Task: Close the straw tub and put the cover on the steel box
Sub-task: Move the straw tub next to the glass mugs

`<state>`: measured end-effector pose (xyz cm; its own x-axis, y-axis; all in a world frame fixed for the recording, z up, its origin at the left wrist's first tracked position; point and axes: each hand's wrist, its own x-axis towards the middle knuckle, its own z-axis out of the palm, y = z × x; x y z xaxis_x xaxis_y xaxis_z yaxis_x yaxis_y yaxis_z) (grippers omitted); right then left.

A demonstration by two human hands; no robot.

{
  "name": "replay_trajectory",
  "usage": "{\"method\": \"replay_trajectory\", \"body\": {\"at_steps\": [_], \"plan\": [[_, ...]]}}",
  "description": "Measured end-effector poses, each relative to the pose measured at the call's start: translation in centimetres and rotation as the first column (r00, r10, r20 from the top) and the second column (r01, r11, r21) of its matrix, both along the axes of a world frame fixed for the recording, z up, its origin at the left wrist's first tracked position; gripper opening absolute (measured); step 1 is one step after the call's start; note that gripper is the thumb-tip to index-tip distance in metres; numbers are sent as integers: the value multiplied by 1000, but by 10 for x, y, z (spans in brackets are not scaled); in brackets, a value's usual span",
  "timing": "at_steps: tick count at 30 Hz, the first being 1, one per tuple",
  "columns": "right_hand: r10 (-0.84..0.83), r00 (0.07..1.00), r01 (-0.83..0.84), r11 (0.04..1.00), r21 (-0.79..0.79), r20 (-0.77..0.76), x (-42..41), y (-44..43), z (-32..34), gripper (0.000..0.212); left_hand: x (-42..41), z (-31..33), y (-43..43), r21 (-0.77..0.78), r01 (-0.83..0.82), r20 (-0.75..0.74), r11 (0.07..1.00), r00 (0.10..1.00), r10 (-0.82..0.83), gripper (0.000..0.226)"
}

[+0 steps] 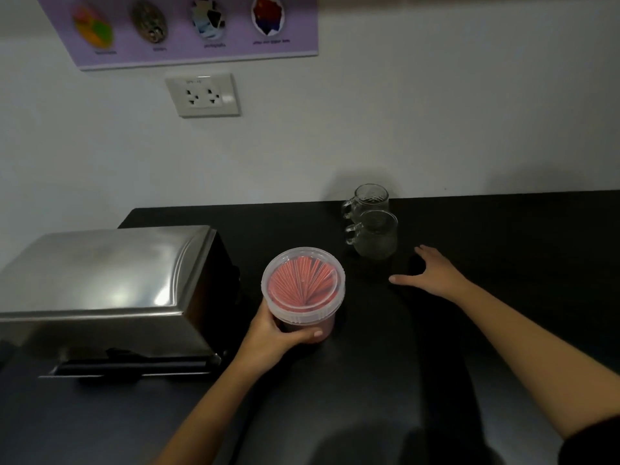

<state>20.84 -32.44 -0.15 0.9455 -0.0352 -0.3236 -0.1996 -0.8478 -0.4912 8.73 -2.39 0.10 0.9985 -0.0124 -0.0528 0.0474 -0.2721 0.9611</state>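
A clear round straw tub (303,286) full of pink straws stands on the black counter (503,256), and its clear lid sits on top. My left hand (275,333) grips the tub's lower front side. My right hand (432,273) lies flat on the counter to the tub's right, fingers spread and holding nothing. The steel box (104,283) stands left of the tub with its shiny steel cover in place over it.
Two clear glass mugs (372,226) stand behind my right hand, near the wall. A wall socket (203,95) and a purple poster (188,28) hang above. A black handle (134,367) runs along the steel box's front.
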Motion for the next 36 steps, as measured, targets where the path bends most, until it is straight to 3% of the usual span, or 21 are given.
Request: {"method": "replay_trajectory", "body": {"at_steps": [7,16,30,36], "plan": [[140,990,-138,970,-199,-6,8,-8,-18,108,28,-3,-9,-5,-81,20,997,996,81,101],[177,983,-162,962,-220,46,3,-13,-23,105,78,1,-18,27,-141,23,990,990,140,80],[158,987,-154,964,-218,1,1,-8,-9,104,138,4,-24,116,-206,-13,972,978,209,95],[119,993,-120,962,-244,-17,4,-10,-13,109,159,7,-31,21,-180,59,983,982,179,89]]}}
